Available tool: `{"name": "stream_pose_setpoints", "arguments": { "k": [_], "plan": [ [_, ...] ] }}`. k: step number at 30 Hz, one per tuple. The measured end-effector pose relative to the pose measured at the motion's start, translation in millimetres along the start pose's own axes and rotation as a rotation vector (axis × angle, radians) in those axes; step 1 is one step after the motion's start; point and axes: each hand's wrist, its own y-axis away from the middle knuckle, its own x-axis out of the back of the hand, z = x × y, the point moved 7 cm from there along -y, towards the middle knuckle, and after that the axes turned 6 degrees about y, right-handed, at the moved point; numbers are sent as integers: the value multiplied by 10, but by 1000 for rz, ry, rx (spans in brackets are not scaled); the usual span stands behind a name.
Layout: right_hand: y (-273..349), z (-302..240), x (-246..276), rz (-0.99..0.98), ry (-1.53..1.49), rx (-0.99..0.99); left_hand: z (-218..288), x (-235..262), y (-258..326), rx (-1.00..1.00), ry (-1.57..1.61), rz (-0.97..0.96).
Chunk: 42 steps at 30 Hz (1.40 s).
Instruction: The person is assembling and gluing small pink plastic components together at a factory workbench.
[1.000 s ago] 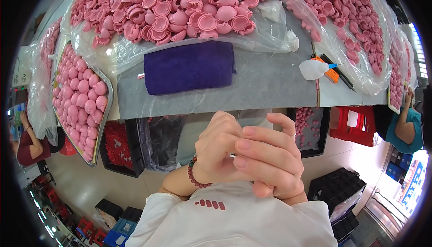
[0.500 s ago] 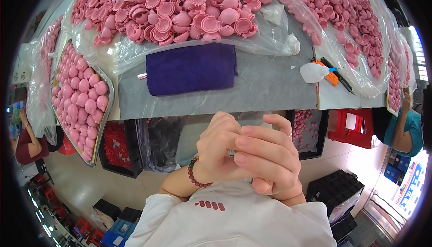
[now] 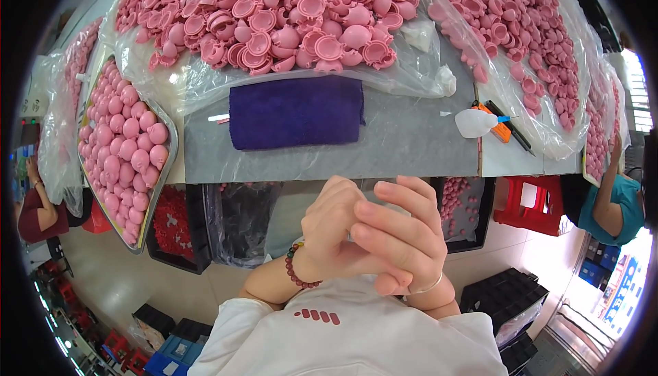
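Note:
My left hand (image 3: 330,222) is raised in front of my chest, just short of the table edge. Its knuckles are bent, and its fingertips are hidden behind my other hand. My right hand (image 3: 404,239) rests against it, palm turned inward, with long fingers stretched and slightly apart. No object shows between the two hands. A beaded bracelet (image 3: 293,268) circles my left wrist. Beyond the hands lies a folded dark purple cloth (image 3: 296,113) on the grey tabletop (image 3: 411,143). Neither hand touches it.
Pink plastic half-shells (image 3: 274,19) are heaped on clear plastic sheeting at the back. A tray of pink balls (image 3: 127,150) stands left. At right lie a white squeeze bottle (image 3: 474,123), an orange cutter (image 3: 499,131) and a red stool (image 3: 528,204). Co-workers sit at both sides.
My right hand has shifted slightly left and its fingers lie closer over the left hand. The whole view has moved a little; the things on the table have stayed put.

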Motion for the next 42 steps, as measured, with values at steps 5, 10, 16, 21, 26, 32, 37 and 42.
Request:
{"name": "stream_pose_setpoints", "arguments": {
  "k": [5,10,16,21,26,32,37,42],
  "plan": [
    [-4,-17,-25,-45,-4,20,-15,-35,6,-5,-23,-30],
    [-23,-16,20,-35,-7,-14,-7,-37,-2,-7,-29,35],
    [-34,-11,55,-56,6,-26,-11,-75,-15,16,3,-2],
    [-43,-35,65,-48,16,-24,6,-69,-16,27,21,22],
    [-39,-10,55,-60,57,-18,-33,-68,-6,36,29,27],
    [-39,17,46,-35,19,-6,-81,-97,38,51,33,-26],
    [-8,91,27,24,48,-11,-244,-140,117,96,91,-22],
    [23,93,85,53,14,-11,-160,-271,-32,132,178,-67]
  ]
}}
